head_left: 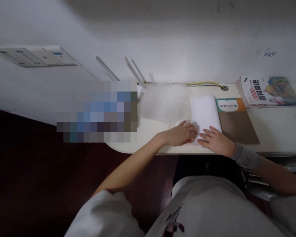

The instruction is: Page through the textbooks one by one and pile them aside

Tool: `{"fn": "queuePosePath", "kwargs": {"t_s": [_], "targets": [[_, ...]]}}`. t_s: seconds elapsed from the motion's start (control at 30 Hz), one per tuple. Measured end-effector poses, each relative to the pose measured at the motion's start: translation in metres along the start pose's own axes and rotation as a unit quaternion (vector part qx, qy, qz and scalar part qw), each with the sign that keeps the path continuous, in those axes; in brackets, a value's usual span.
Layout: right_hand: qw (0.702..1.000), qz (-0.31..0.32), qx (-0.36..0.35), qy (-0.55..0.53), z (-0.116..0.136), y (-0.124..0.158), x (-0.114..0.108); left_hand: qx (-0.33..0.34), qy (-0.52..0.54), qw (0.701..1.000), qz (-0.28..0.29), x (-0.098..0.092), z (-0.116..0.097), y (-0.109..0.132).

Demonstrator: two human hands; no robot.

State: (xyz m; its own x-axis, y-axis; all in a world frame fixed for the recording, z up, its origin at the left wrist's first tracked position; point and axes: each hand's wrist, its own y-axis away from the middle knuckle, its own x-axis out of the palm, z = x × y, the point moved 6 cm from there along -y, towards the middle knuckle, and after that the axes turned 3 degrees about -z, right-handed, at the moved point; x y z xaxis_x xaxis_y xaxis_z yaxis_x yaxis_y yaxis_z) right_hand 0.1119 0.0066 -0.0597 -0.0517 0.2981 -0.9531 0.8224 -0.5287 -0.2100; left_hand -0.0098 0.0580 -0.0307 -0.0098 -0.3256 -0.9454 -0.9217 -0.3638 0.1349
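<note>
A folded white sheet of paper (205,110) lies on the white desk, its right side against or over a brown textbook (238,126) with a green and orange top band. My right hand (215,141), with a grey band on its wrist, rests on the paper's lower part, fingers spread. At the paper's lower left edge is my left hand (180,134), palm down, its fingers bent but apart and the tips touching the edge. Whether a fingertip goes under the paper is hidden. Left of it lies a thin see-through sheet (162,103).
A stack of magazines (273,92) stands at the back right of the desk (278,126). Yellow and black cables (207,83) run along the wall into a round hole. A blurred-out patch (101,115) covers the left end. Dark floor shows below the rounded desk edge.
</note>
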Motion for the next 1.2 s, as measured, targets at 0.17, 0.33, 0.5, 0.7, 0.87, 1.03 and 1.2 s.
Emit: {"fn": "queuePosePath", "kwargs": {"t_s": [0.17,0.33,0.5,0.7,0.87,1.03,1.2], "targets": [[0.999,-0.033,0.005,0.006,0.002,0.001,-0.001,0.000,0.001,1.000,0.005,0.000,-0.004,-0.002],[0.996,-0.086,-0.006,-0.024,0.004,-0.003,-0.006,0.013,-0.017,0.999,-0.029,-0.002,-0.006,-0.005],[0.983,-0.130,-0.001,-0.130,0.002,-0.001,-0.015,0.032,-0.004,0.997,-0.076,-0.001,-0.001,-0.004],[0.894,-0.217,0.239,-0.310,-0.109,0.003,-0.002,-0.083,-0.031,0.975,-0.202,0.000,-0.022,-0.008],[0.818,-0.182,0.412,-0.358,-0.191,-0.023,0.066,-0.112,-0.149,0.957,-0.222,0.024,-0.073,-0.047],[0.833,-0.149,0.425,-0.321,-0.188,-0.036,0.092,-0.187,-0.218,0.924,-0.252,0.043,-0.074,-0.065],[0.863,-0.126,0.385,-0.302,-0.181,-0.034,0.087,-0.200,-0.231,0.915,-0.264,0.052,-0.068,-0.055]]}}
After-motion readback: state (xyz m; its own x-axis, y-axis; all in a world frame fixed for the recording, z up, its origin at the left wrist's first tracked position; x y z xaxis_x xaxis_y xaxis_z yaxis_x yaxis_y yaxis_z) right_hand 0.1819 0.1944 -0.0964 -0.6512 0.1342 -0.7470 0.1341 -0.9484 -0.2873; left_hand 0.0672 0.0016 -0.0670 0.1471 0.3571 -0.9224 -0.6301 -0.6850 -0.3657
